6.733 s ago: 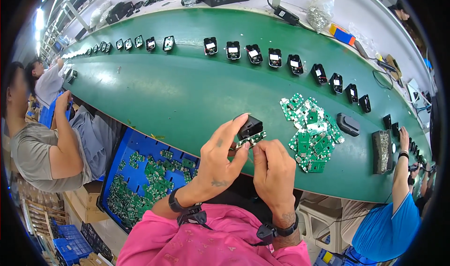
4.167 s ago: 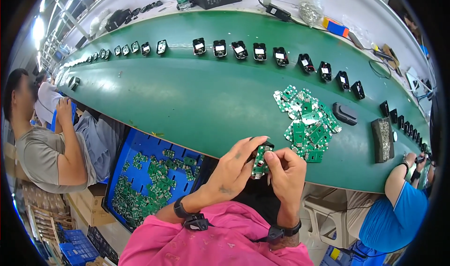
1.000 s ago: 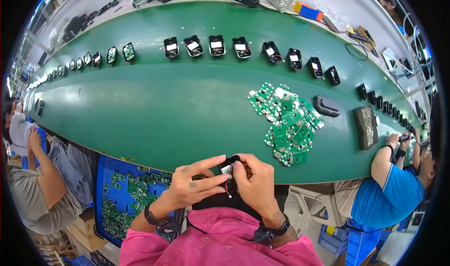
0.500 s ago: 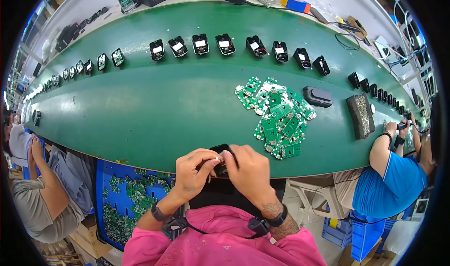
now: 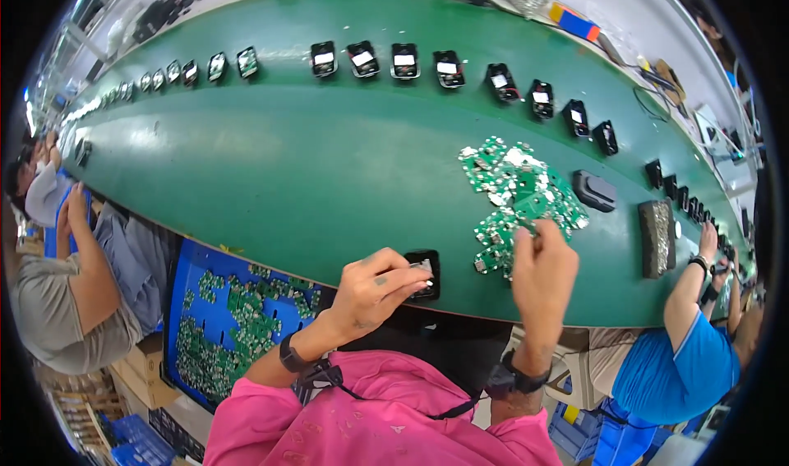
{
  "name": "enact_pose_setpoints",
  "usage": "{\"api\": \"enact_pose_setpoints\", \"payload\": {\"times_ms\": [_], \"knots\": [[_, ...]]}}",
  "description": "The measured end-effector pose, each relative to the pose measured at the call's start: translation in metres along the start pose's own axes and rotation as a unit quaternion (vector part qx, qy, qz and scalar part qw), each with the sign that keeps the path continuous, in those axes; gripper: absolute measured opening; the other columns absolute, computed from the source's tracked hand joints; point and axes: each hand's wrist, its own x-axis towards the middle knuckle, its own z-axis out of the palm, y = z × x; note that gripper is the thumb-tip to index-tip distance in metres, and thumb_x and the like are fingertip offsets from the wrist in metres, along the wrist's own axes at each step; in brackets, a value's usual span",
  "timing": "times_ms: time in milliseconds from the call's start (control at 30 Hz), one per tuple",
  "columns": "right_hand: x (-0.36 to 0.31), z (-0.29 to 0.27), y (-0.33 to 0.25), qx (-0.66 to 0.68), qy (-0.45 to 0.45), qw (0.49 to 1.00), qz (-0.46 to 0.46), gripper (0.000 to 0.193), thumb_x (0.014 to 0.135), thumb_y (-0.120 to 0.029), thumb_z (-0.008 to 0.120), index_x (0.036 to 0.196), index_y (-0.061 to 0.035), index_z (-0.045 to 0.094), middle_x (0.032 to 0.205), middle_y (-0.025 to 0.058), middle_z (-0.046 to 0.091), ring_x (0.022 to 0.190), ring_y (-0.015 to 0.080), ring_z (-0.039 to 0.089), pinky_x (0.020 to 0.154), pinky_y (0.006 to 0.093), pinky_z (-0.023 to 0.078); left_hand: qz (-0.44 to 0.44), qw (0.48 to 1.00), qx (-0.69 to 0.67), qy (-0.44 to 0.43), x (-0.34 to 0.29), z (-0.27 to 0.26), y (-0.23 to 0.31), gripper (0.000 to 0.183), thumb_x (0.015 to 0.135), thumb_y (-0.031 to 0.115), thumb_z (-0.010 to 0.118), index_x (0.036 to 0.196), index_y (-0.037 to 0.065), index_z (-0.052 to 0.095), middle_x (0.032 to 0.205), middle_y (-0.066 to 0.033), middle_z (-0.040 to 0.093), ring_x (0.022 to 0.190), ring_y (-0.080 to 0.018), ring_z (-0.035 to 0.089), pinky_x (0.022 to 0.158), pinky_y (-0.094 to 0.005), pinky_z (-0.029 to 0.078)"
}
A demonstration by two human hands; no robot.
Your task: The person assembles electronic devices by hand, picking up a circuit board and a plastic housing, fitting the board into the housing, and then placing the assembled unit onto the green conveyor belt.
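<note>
At the table's near edge lies a small open black plastic case [image 5: 434, 288], with pale and metallic parts inside. My left hand [image 5: 368, 292] reaches over its left side, thumb and fingertips pinched on a small white piece [image 5: 429, 283] that may be a wire connector. Farther right, my right hand [image 5: 546, 270] is over the near part of a heap of green circuit boards [image 5: 526, 185]. Its fingers are curled together at the boards; whether one is between them is hidden.
A dark lidded box [image 5: 594, 191] and a dark foam block [image 5: 655, 240] lie right of the heap. Black cases [image 5: 404, 62] line the far side. A blue tray [image 5: 215, 334] of boards is below the table edge, left. Co-workers sit left and right; one wears a blue shirt [image 5: 682, 367].
My right hand has left the black case and moved right to the circuit boards. The left hand stays at the case. The whole view has shifted with my head.
</note>
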Motion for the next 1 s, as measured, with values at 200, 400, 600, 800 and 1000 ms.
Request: {"api": "enact_pose_setpoints", "payload": {"times_ms": [200, 400, 600, 800, 1000], "knots": [[-0.037, -0.009, -0.012, 0.493, -0.12, 0.858, 0.083, 0.015, 0.094, -0.006, 0.064, 0.106, 0.0019, 0.057, 0.081, 0.0126, 0.071, 0.066, 0.0189, 0.071, 0.052, 0.0267, 0.055, -0.029, 0.999, -0.029, 0.004, -0.003, 0.0, -0.005, 0.02, 0.08, 0.006, 0.078, 0.1, 0.009, 0.077, 0.081, -0.0044, 0.065, 0.063, -0.0167, 0.062, 0.055, -0.03, 0.049], [-0.063, 0.03, -0.038, 0.615, -0.188, 0.749, 0.161, 0.023, 0.102, -0.013, 0.055, 0.094, 0.0074, 0.064, 0.081, 0.0152, 0.072, 0.065, 0.0202, 0.072, 0.057, 0.0258, 0.058, -0.042, 0.999, -0.022, 0.006, -0.004, -0.001, -0.004, 0.026, 0.076, -0.002, 0.075, 0.1, 0.008, 0.077, 0.082, -0.0055, 0.066, 0.065, -0.0187, 0.063, 0.057, -0.0296, 0.05], [-0.068, 0.037, -0.04, 0.486, -0.192, 0.843, 0.127, 0.031, 0.1, -0.019, 0.061, 0.081, 0.0039, 0.067, 0.067, 0.0072, 0.066, 0.054, 0.0104, 0.062, 0.049, 0.0221, 0.047, -0.059, 0.998, -0.027, 0.004, -0.008, -0.006, -0.009, 0.037, 0.072, -0.011, 0.068, 0.104, 0.006, 0.075, 0.086, -0.0073, 0.066, 0.068, -0.0219, 0.064, 0.058, -0.0311, 0.051], [-0.066, 0.034, -0.039, 0.337, -0.179, 0.921, 0.073, 0.037, 0.097, -0.021, 0.067, 0.072, 0.0047, 0.06, 0.054, 0.0049, 0.053, 0.048, 0.0068, 0.049, 0.044, 0.0309, 0.036, -0.068, 0.994, -0.076, -0.045, -0.006, -0.01, -0.008, 0.04, 0.075, -0.012, 0.065, 0.11, 0.005, 0.074, 0.085, -0.0067, 0.066, 0.07, -0.0185, 0.064, 0.06, -0.0276, 0.051], [-0.069, 0.035, -0.037, 0.219, -0.12, 0.968, -0.022, 0.037, 0.095, -0.023, 0.068, 0.071, 0.002, 0.056, 0.058, 0.0132, 0.055, 0.048, 0.0278, 0.053, 0.048, 0.0393, 0.04, -0.237, 0.917, -0.318, -0.037, -0.009, -0.033, 0.005, 0.057, 0.083, -0.006, 0.061, 0.139, -0.002, 0.052, 0.13, -0.0128, 0.053, 0.08, -0.0106, 0.065, 0.069, -0.0242, 0.055]]}}
